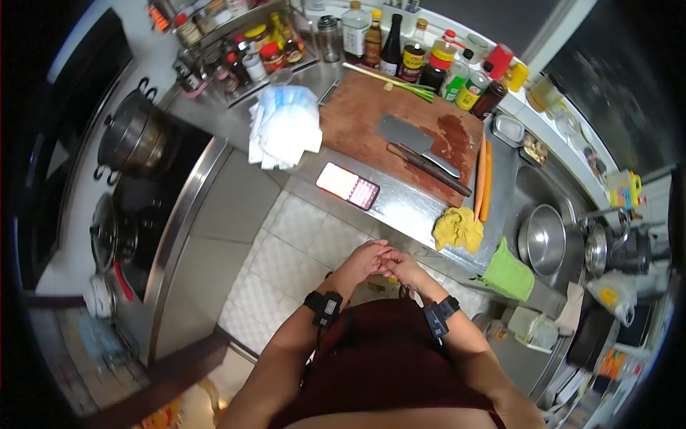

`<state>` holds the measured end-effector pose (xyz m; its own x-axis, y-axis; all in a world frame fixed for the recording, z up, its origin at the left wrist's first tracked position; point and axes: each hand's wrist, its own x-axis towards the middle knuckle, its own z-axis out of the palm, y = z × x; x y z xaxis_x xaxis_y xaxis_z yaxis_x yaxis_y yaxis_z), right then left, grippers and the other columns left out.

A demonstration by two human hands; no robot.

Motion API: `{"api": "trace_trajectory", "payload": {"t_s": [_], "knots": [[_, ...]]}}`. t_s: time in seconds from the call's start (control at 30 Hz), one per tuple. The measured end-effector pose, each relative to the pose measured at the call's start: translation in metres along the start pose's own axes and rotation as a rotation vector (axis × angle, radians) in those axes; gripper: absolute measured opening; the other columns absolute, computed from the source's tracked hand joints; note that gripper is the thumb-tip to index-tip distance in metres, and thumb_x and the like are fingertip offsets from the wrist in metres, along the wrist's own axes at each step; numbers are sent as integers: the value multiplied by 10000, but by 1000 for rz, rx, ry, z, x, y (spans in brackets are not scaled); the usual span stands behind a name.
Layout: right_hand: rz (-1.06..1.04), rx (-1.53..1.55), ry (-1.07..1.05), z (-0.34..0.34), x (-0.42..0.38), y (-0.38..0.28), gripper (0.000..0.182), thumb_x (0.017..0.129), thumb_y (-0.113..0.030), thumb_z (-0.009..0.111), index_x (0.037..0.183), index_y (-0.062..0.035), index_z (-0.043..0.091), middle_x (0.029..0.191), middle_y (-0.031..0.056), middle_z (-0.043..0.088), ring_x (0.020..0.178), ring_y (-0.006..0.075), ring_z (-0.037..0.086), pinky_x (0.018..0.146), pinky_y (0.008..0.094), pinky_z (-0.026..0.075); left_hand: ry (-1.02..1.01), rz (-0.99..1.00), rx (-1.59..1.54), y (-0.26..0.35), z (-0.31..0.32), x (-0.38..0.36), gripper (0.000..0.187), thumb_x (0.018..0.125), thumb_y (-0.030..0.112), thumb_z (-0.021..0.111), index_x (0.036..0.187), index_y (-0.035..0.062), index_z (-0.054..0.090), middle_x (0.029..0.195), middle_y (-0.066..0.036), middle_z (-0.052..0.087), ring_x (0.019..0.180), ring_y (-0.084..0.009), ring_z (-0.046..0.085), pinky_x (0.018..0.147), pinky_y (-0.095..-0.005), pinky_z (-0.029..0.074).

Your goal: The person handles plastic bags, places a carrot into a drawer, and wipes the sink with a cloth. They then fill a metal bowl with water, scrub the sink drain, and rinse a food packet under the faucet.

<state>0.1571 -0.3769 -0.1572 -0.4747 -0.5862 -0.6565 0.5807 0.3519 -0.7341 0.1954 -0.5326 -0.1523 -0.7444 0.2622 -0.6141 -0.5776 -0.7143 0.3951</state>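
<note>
My left hand and my right hand meet in front of my body, short of the counter edge, fingers closed and touching each other. Whether anything is between the fingers is hidden. Beyond them on the counter lie a phone with a lit screen and a crumpled yellow cloth. A wooden cutting board carries a cleaver, a narrow dark-handled tool that may be a knife, and green onions. Two carrots lie along its right side.
Bottles line the window side behind the board. White paper towels sit left of it. A steel bowl is in the sink, with a green cloth over the counter edge. A pot stands on the stove at left.
</note>
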Motion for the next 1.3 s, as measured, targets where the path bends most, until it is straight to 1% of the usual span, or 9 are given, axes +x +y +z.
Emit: {"api": "trace_trajectory", "payload": {"t_s": [0.1, 0.23, 0.57, 0.73, 0.83, 1.03, 1.13, 1.23, 1.3], "knots": [[15, 38, 81, 32, 4, -10, 173, 911, -149, 460, 996, -46, 569, 838, 7, 601, 667, 67, 534, 601, 201, 450, -19, -80, 47, 8, -33, 10, 338, 851, 230, 536, 1147, 93, 444, 1133, -125, 506, 995, -230, 522, 789, -346, 452], [16, 64, 201, 55, 5, -2, 155, 906, -145, 472, 977, -47, 569, 834, 12, 597, 678, 69, 537, 609, 198, 451, -101, -177, 116, 11, -45, 14, 331, 859, 220, 531, 1149, 83, 449, 1085, -126, 540, 908, -225, 562, 688, -340, 483], [3, 240, 373, 59, -36, 11, 158, 909, -171, 476, 938, -57, 581, 789, -1, 611, 652, 58, 547, 597, 197, 463, -129, -294, 267, -7, -9, 3, 285, 880, 163, 471, 1145, 61, 455, 918, -114, 600, 715, -220, 583, 599, -341, 475], [-65, 303, 364, 52, -60, 18, 161, 909, -166, 476, 908, -59, 595, 781, -1, 619, 644, 53, 555, 585, 187, 457, -212, -294, 279, -22, 6, 0, 239, 885, 180, 477, 1093, 64, 487, 810, -77, 588, 647, -168, 555, 578, -287, 460], [-105, 342, 327, 43, -74, 28, 168, 913, -157, 462, 913, -56, 597, 774, -3, 622, 636, 49, 558, 576, 182, 454, -395, -316, 272, -31, 8, 3, 206, 886, 182, 478, 1053, 64, 503, 790, -61, 582, 636, -153, 547, 581, -270, 458], [-144, 362, 378, 13, -101, 42, 167, 910, -172, 469, 894, -68, 600, 754, -3, 620, 619, 48, 551, 562, 176, 444, -241, -342, 325, -47, 61, -13, 107, 876, 142, 470, 932, 61, 513, 808, -45, 584, 668, -125, 547, 593, -237, 446], [-217, 312, 456, -12, -100, 44, 156, 892, -179, 495, 850, -66, 593, 732, -13, 603, 603, 53, 534, 548, 187, 428, -389, -286, 257, -58, 66, 8, 219, 876, 182, 487, 1067, 76, 494, 897, -44, 586, 833, -169, 568, 747, -280, 467], [-402, 168, 821, -48, -83, 37, 160, 853, -199, 551, 810, -48, 579, 714, -11, 582, 595, 78, 520, 531, 208, 413, -164, -240, 260, -56, 90, 26, 267, 867, 197, 505, 1107, 85, 471, 1008, -54, 556, 935, -198, 542, 814, -318, 447], [-337, -55, 1153, -97, -52, 37, 330, 759, -259, 650, 978, -28, 561, 719, 81, 600, 667, 243, 578, 632, 345, 475, -152, -223, 288, -53, 107, 44, 319, 859, 207, 516, 1148, 90, 447, 1110, -76, 506, 1001, -219, 509, 859, -346, 426]]}}
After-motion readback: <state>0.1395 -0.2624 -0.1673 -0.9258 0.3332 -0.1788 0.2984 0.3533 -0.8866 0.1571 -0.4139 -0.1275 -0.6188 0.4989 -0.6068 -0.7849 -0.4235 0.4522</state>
